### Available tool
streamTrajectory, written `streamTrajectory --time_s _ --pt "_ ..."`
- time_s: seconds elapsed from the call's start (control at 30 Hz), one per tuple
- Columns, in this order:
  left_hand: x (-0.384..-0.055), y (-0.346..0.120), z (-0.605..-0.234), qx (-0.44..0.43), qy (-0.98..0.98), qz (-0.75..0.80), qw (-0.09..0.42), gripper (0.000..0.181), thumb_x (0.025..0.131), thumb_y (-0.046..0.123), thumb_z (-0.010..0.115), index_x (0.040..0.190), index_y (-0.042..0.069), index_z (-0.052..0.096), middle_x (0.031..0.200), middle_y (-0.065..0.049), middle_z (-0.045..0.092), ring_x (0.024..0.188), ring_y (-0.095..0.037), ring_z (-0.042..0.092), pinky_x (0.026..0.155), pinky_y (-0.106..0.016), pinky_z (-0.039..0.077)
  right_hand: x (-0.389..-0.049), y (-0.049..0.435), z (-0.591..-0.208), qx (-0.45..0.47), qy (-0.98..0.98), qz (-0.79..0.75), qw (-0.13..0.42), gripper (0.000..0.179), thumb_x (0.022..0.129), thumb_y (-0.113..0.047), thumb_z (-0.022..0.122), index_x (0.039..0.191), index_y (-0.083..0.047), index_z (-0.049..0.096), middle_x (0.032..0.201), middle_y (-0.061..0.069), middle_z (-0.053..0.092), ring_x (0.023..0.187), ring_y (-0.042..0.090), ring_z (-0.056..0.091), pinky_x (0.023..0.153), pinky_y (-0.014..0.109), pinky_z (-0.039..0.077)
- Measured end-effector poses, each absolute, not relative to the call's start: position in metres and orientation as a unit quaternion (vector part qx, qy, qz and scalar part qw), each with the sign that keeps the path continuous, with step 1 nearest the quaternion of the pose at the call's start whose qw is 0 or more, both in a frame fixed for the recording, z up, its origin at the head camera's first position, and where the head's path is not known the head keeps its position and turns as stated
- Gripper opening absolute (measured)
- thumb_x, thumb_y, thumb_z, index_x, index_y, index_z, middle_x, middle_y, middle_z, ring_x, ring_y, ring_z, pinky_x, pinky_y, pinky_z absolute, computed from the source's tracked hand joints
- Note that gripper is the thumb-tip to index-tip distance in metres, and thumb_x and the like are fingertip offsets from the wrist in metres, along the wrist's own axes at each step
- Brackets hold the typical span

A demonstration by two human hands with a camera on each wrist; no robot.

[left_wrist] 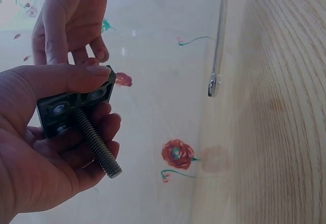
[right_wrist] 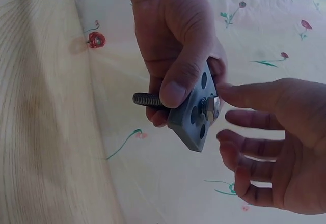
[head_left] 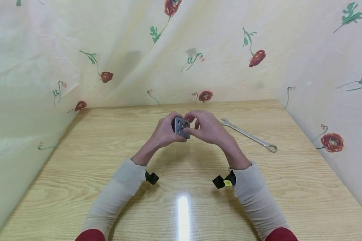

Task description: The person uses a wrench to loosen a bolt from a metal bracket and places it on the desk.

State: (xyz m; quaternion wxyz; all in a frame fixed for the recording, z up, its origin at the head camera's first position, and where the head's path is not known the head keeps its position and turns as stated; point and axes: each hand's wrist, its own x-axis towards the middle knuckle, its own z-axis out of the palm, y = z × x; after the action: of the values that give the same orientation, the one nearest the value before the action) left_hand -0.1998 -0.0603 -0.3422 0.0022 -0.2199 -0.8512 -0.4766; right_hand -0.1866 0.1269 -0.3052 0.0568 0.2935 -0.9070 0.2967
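My left hand (head_left: 166, 131) grips a grey metal plate (right_wrist: 191, 127) with several round holes, thumb on one face and fingers round its edge. A hex bolt (right_wrist: 210, 110) passes through the plate. Its threaded shank (left_wrist: 98, 145) sticks out well beyond the back face, beside the left fingers. On the other face the bolt's head stands slightly off the plate. My right hand (head_left: 209, 129) has its thumb and forefinger bent round the bolt head, tips right at it, while the other fingers curl loosely. In the left wrist view, the plate hides part of the right fingertips.
A combination wrench (head_left: 248, 135) lies slantwise on the wood-grain table (head_left: 123, 134), to the right of my right hand. Flower-patterned cloth (head_left: 117, 40) hangs behind the table and along both sides. Light glares off the table's front part.
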Motion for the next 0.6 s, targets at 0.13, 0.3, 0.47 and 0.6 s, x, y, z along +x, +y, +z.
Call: streamTrajectory --time_s 0.13,0.3,0.47,0.6 --pt "-0.2 -0.06 -0.342 -0.218 -0.851 -0.478 0.001 0.065 0.064 0.006 0.086 0.119 0.007 0.053 0.115 -0.017 0.059 0.096 -0.028 0.059 0.077 -0.035 0.053 -0.188 0.124 -0.305 0.249 -0.926 0.28 0.052 0.03 0.086 -0.033 0.072 0.105 -0.011 0.068 0.093 0.006 0.069 0.073 0.019 0.062 0.065 0.029 0.048" --pt "-0.199 -0.06 -0.342 -0.214 -0.854 -0.474 -0.001 0.065 0.065 0.009 0.087 0.12 0.008 0.053 0.114 -0.016 0.059 0.095 -0.028 0.058 0.075 -0.033 0.052 -0.188 0.119 -0.308 0.224 -0.935 0.271 0.048 0.026 0.088 -0.038 0.069 0.096 -0.013 0.073 0.082 0.001 0.071 0.069 0.015 0.06 0.06 0.027 0.046" --pt "-0.199 -0.059 -0.342 -0.216 -0.856 -0.47 0.0 0.065 0.065 0.009 0.086 0.12 0.008 0.053 0.114 -0.016 0.06 0.095 -0.028 0.058 0.076 -0.033 0.052 -0.186 0.117 -0.309 0.234 -0.931 0.273 0.059 0.022 0.088 -0.033 0.069 0.095 -0.012 0.074 0.08 0.002 0.072 0.067 0.014 0.059 0.059 0.027 0.046" --pt "-0.199 -0.059 -0.342 -0.217 -0.855 -0.471 0.003 0.064 0.064 0.006 0.086 0.12 0.008 0.053 0.115 -0.016 0.06 0.096 -0.027 0.059 0.078 -0.035 0.052 -0.187 0.117 -0.309 0.256 -0.925 0.273 0.063 0.019 0.087 -0.026 0.071 0.099 -0.011 0.074 0.082 0.003 0.073 0.068 0.014 0.063 0.062 0.027 0.048"
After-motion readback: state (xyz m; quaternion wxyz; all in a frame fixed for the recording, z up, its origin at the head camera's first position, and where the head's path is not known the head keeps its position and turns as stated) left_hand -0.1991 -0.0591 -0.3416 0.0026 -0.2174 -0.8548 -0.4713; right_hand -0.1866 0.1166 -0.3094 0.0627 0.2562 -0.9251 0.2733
